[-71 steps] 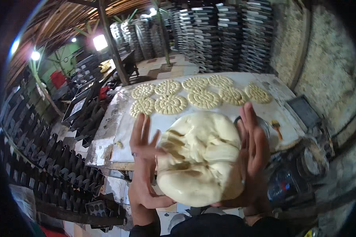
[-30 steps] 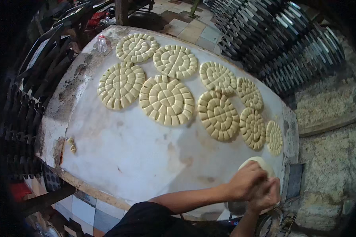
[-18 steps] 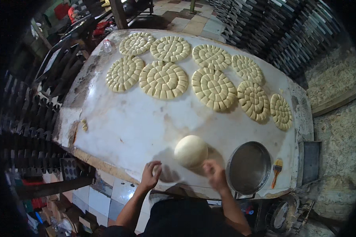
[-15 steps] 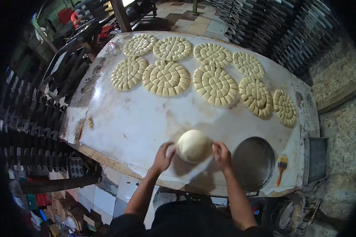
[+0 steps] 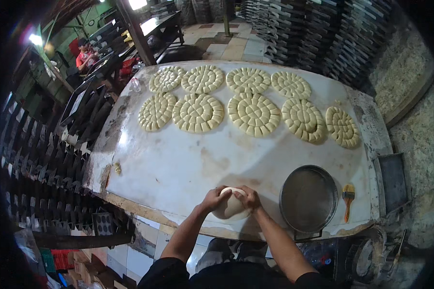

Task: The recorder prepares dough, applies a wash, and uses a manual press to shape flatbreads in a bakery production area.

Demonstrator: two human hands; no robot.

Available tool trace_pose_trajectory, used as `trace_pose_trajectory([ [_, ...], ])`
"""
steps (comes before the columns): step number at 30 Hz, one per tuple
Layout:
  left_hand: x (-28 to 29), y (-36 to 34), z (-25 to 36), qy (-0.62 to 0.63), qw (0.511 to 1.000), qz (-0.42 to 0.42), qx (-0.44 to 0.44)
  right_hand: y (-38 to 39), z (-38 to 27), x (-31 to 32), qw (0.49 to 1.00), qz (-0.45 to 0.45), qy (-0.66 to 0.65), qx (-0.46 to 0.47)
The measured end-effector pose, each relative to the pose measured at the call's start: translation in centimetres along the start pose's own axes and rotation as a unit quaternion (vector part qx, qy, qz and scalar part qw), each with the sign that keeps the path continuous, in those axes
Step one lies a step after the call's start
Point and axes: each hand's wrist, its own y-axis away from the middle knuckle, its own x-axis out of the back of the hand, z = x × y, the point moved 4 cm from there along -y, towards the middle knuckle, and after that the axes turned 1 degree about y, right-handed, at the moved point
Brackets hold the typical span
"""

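A smooth, pale ball of dough (image 5: 230,210) rests on the worktable near its front edge. My left hand (image 5: 215,198) curves over its left far side, and my right hand (image 5: 249,197) wraps the right far side. Both thumbs lie on top of the dough, close together; the fingertips behind it are hidden. To the right of my right hand stands a round metal pan (image 5: 307,200), and beyond that lies a brush (image 5: 348,202) with an orange handle.
Several flat dough rounds cut into segments, such as one round (image 5: 253,114), line the far half of the worktable (image 5: 169,164). Dough scraps (image 5: 116,167) lie at the left edge. Stacked dark trays (image 5: 294,38) rise behind. Another person (image 5: 84,57) is at the far left.
My hands have come in from beside the dough ball and now grip it from its far side. The ball is nearer to me. The view has tilted up, showing more of the person behind.
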Motion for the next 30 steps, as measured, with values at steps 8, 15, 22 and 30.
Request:
trace_pose_trajectory([
  [8,3.7,3.5,-2.5,0.292,0.944,0.099,0.120,-1.0,0.3,5.8,0.963,0.061,-0.204,-0.168],
  [15,-0.8,-2.2,-4.6,0.356,0.923,-0.054,0.138,0.9,1.2,1.0,0.931,0.067,-0.261,-0.247],
  [22,-10.8,-0.1,3.4,0.330,0.907,-0.248,0.080,12.5,-3.5,3.5,0.798,0.221,-0.544,-0.134],
  [30,-8.6,-4.8,29.1,0.009,0.961,-0.008,-0.278,21.6,-15.2,20.8,0.820,0.456,-0.346,0.025],
])
